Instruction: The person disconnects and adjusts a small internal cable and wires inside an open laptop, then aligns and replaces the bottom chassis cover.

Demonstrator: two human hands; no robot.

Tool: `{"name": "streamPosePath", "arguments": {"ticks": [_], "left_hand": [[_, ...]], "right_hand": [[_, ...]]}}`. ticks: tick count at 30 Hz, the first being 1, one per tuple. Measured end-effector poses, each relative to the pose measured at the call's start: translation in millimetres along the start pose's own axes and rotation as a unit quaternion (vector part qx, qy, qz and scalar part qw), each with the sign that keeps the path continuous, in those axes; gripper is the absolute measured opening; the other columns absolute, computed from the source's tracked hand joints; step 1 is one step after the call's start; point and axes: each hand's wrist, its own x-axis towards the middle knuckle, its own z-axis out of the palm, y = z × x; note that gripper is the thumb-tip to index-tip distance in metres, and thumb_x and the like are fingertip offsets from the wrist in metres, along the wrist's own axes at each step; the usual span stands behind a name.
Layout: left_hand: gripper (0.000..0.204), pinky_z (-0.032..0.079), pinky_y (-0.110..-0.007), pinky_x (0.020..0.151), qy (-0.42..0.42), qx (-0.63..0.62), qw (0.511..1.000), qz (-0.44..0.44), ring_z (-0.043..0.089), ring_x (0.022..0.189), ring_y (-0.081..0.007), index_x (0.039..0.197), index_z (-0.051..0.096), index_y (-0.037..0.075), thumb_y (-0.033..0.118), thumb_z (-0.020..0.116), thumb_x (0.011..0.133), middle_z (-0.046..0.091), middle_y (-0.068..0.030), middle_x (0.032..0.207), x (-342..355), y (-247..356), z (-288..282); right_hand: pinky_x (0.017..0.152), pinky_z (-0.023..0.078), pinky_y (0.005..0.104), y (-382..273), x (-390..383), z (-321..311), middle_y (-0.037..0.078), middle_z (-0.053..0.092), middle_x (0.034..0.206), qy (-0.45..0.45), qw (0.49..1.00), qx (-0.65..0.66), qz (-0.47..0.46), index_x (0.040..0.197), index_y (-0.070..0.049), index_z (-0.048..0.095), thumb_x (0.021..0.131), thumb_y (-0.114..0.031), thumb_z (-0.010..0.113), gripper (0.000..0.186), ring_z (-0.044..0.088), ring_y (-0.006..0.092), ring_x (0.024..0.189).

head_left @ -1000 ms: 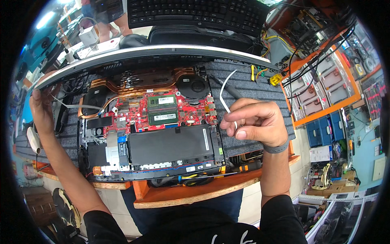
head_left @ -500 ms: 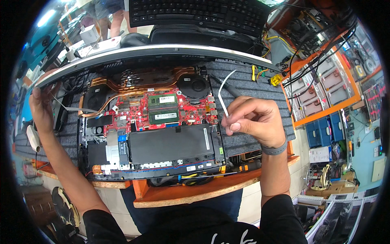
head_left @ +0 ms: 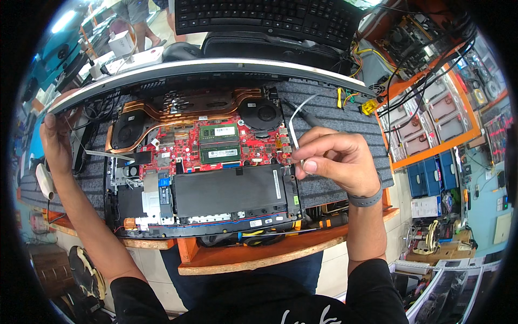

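Observation:
An opened laptop (head_left: 232,195) lies on the striped grey mat, its inside facing up. Its red circuit board (head_left: 187,151) carries two green memory modules (head_left: 218,133), copper heat pipes (head_left: 191,114) and two black fans (head_left: 261,112). Beside its right edge, my right hand (head_left: 337,162) pinches a thin, curved white strip (head_left: 292,121) between thumb and fingers. My left hand (head_left: 55,143) is closed near the left end of the raised lid; what its fingers hold is hidden. Another pale strip (head_left: 110,155) runs from near that hand onto the laptop's left side.
A black keyboard (head_left: 264,17) and a mouse (head_left: 182,52) sit beyond the lid (head_left: 237,66). Yellow connectors (head_left: 369,106) lie at the mat's right, beside an orange-framed rack (head_left: 436,146). Tools (head_left: 330,221) fill the open orange drawer below. A white plug-like piece (head_left: 44,181) lies left.
My right hand and its white strip have shifted slightly left and down toward the laptop's edge. The pale strip on the left has dropped a little lower. The view has moved slightly.

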Motion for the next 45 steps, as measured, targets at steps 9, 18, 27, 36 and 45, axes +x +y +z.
{"name": "streamPosePath", "arguments": {"ticks": [9,18,27,36,45], "left_hand": [[0.065,0.037,-0.044,0.097,0.000,-0.004,1.000,-0.010,0.050,0.111,-0.0279,0.115,0.049,-0.006,0.052,0.038,0.088,0.053,-0.0193,0.115,-1.2,-3.6,-4.6],[0.061,0.038,-0.045,0.096,0.018,-0.045,0.999,-0.009,0.051,0.110,-0.0275,0.115,0.048,-0.007,0.048,0.038,0.090,0.053,-0.0191,0.116,-1.5,-6.3,-4.2],[0.061,0.040,-0.046,0.095,0.016,-0.034,0.999,-0.008,0.052,0.108,-0.0264,0.117,0.046,-0.008,0.046,0.037,0.091,0.054,-0.0186,0.115,-1.5,-7.0,-6.3],[0.061,0.041,-0.046,0.095,0.034,-0.048,0.998,-0.008,0.053,0.107,-0.0262,0.117,0.046,-0.008,0.046,0.038,0.091,0.054,-0.0198,0.115,-2.4,-12.5,-11.8],[0.062,0.040,-0.046,0.094,0.021,-0.043,0.999,-0.002,0.053,0.108,-0.0272,0.116,0.046,-0.008,0.047,0.038,0.090,0.054,-0.0204,0.115,-0.9,-9.5,-9.1]], "right_hand": [[0.074,0.050,0.0242,1.7,2.1,3.2,0.011,0.058,0.098,0.008,0.999,-0.031,-0.012,0.097,0.004,0.062,0.078,0.004,0.061,0.020,0.061,0.0163,0.084],[0.070,0.049,0.0209,6.7,4.6,2.3,0.008,0.058,0.094,0.036,0.991,-0.125,0.018,0.098,0.003,0.063,0.081,0.000,0.059,0.018,0.059,0.0112,0.078],[0.068,0.050,0.0220,11.0,6.8,1.1,0.008,0.057,0.092,0.035,0.990,-0.139,-0.019,0.104,0.002,0.061,0.081,-0.001,0.060,0.024,0.060,0.0120,0.078],[0.067,0.051,0.0226,8.4,9.2,1.9,0.010,0.059,0.093,0.084,0.996,-0.009,0.031,0.107,0.006,0.057,0.081,-0.002,0.060,0.027,0.062,0.0151,0.080],[0.073,0.049,0.0219,14.6,10.2,2.9,0.011,0.064,0.091,0.103,0.993,-0.054,0.036,0.103,0.004,0.059,0.081,-0.003,0.060,0.023,0.061,0.0114,0.081]]}}
